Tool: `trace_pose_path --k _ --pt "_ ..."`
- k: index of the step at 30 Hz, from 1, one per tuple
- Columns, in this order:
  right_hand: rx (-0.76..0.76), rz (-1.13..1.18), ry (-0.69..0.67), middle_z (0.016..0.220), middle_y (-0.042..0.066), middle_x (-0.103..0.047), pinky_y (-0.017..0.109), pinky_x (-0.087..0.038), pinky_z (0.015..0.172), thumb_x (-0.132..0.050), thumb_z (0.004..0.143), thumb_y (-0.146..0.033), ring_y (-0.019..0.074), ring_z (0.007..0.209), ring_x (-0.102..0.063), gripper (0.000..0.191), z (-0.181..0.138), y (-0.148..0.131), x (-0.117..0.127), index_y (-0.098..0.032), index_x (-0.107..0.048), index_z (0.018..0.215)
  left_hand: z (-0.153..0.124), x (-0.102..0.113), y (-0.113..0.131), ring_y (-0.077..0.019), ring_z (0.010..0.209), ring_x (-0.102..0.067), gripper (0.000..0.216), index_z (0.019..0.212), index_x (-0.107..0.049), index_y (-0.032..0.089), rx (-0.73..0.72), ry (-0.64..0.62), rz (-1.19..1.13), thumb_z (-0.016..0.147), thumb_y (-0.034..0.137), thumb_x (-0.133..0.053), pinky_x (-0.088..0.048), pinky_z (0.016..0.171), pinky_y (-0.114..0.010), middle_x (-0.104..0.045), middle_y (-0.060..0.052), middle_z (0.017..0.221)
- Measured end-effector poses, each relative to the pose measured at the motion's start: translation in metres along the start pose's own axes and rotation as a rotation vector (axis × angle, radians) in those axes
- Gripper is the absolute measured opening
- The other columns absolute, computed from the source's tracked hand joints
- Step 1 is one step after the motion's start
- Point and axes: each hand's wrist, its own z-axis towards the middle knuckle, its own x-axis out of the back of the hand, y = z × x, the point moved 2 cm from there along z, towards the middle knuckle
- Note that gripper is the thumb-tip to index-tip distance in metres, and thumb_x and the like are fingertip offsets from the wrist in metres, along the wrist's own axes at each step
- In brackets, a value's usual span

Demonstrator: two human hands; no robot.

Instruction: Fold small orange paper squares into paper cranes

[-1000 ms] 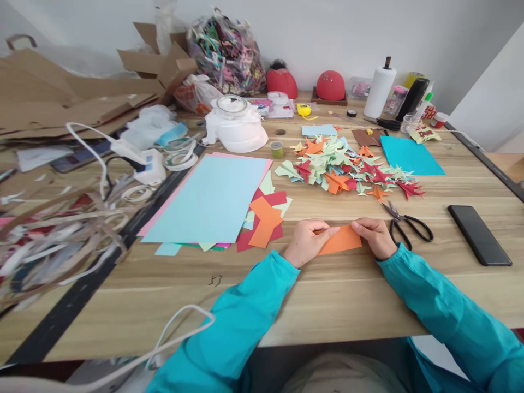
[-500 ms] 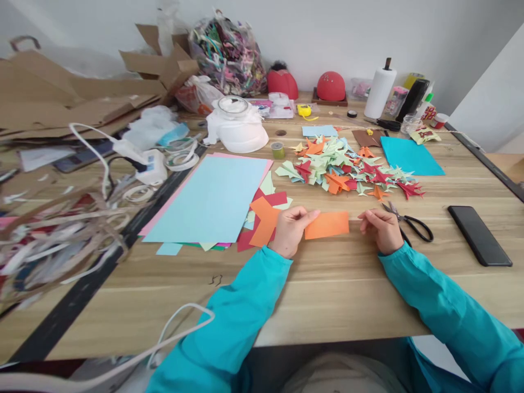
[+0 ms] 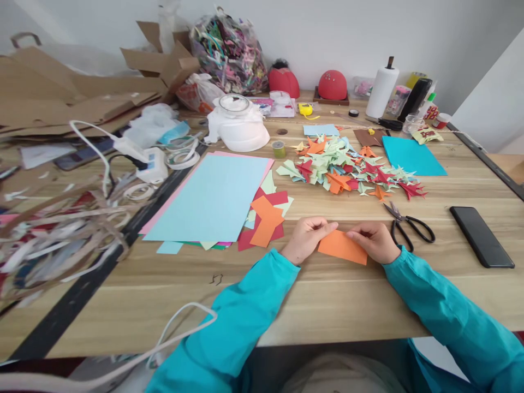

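Observation:
An orange paper rectangle lies tilted on the wooden table just in front of me. My left hand pinches its upper left corner with the fingers curled. At its right end my right hand grips the upper edge, fingers closed. Both arms wear teal sleeves. A pair of black scissors lies just right of my right hand.
A heap of folded paper shapes lies beyond the hands. Stacked coloured sheets are to the left, a black phone to the right, a teal sheet far right. Cardboard, tape rolls, cables and paper strips crowd the left side.
The orange paper was held by the left hand alone half a second ago; my right hand has come back onto it, and the paper now lies tilted, closer to me.

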Motion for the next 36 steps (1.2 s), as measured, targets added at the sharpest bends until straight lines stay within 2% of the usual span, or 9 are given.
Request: trace_pose_path --k 4,7,10,14,18,23,26,31,36 --pt "-0.119 0.094 0.146 0.065 0.004 -0.067 0.025 -0.044 0.053 -0.062 0.074 -0.046 0.0138 0.059 -0.056 0.032 0.004 0.008 0.006 -0.015 -0.068 0.071 0.001 0.007 -0.005 -0.0104 0.057 -0.046 0.028 0.071 -0.058 0.015 -0.090 0.222 0.041 0.080 0.040 -0.053 -0.037 0.052 -0.023 -0.051 0.000 0.065" --pt "-0.190 0.171 0.259 0.066 0.004 -0.067 0.024 -0.043 0.053 -0.065 0.070 -0.049 0.0130 0.058 -0.055 0.034 0.007 0.011 0.008 -0.015 -0.068 0.071 -0.004 0.008 0.000 -0.0145 0.075 -0.054 0.018 0.095 -0.061 0.016 -0.443 0.390 0.350 0.080 0.023 -0.053 -0.045 0.066 -0.028 -0.057 -0.006 0.086" --pt "-0.213 0.196 0.271 0.065 0.003 -0.065 0.024 -0.042 0.053 -0.065 0.069 -0.050 0.0125 0.057 -0.054 0.035 0.006 0.010 0.006 -0.015 -0.067 0.069 -0.012 -0.002 0.005 -0.0201 0.092 -0.053 0.028 0.102 -0.061 0.018 -0.788 0.323 0.783 0.078 0.011 -0.050 -0.043 0.080 -0.036 -0.057 -0.010 0.099" --pt "-0.176 0.202 0.201 0.062 0.001 -0.062 0.024 -0.041 0.052 -0.063 0.072 -0.050 0.0121 0.056 -0.052 0.036 0.001 0.003 0.000 -0.015 -0.065 0.069 -0.018 -0.016 0.005 -0.0218 0.089 -0.053 0.028 0.099 -0.063 0.019 -0.913 0.176 1.083 0.079 0.009 -0.047 -0.041 0.077 -0.040 -0.060 -0.010 0.096" --pt "-0.154 0.260 0.180 0.061 0.002 -0.062 0.025 -0.043 0.053 -0.052 0.079 -0.054 0.0127 0.054 -0.054 0.041 -0.001 -0.001 -0.002 -0.016 -0.066 0.072 -0.017 -0.016 0.004 -0.0198 0.081 -0.055 0.024 0.092 -0.065 0.016 -0.743 0.143 0.861 0.080 0.011 -0.045 -0.044 0.072 -0.036 -0.062 -0.009 0.084" --pt "-0.077 0.277 0.271 0.073 0.004 -0.065 0.026 -0.047 0.056 -0.052 0.081 -0.050 0.0134 0.061 -0.058 0.035 0.003 0.006 0.000 -0.018 -0.064 0.085 -0.007 -0.010 -0.006 -0.0193 0.079 -0.061 0.016 0.085 -0.066 0.014 -0.133 0.113 0.069 0.075 0.025 -0.059 -0.049 0.071 -0.032 -0.067 -0.009 0.087" --pt "0.019 0.200 0.251 0.083 0.004 -0.065 0.029 -0.050 0.064 -0.059 0.080 -0.040 0.0146 0.071 -0.060 0.031 0.002 0.009 -0.002 -0.021 -0.058 0.104 -0.004 -0.012 -0.012 -0.0202 0.076 -0.062 0.026 0.084 -0.067 0.012 0.099 0.049 -0.197 0.067 0.031 -0.069 -0.049 0.073 -0.034 -0.069 -0.008 0.084" --pt "0.240 0.005 0.137 0.095 0.007 -0.061 0.030 -0.050 0.068 -0.056 0.082 -0.026 0.0165 0.083 -0.059 0.017 -0.001 0.003 -0.004 -0.023 -0.063 0.097 -0.002 -0.017 -0.016 -0.0215 0.081 -0.063 0.035 0.088 -0.068 0.011 0.160 -0.012 -0.369 0.059 0.029 -0.076 -0.048 0.078 -0.036 -0.070 -0.008 0.088" --pt "0.253 0.035 0.095 0.096 0.008 -0.061 0.032 -0.051 0.071 -0.060 0.079 -0.028 0.0183 0.087 -0.059 0.011 0.000 0.001 -0.003 -0.022 -0.067 0.087 -0.001 -0.017 -0.013 -0.0214 0.088 -0.063 0.033 0.096 -0.067 0.014 0.145 -0.024 -0.501 0.066 0.027 -0.071 -0.050 0.077 -0.034 -0.068 -0.009 0.098"
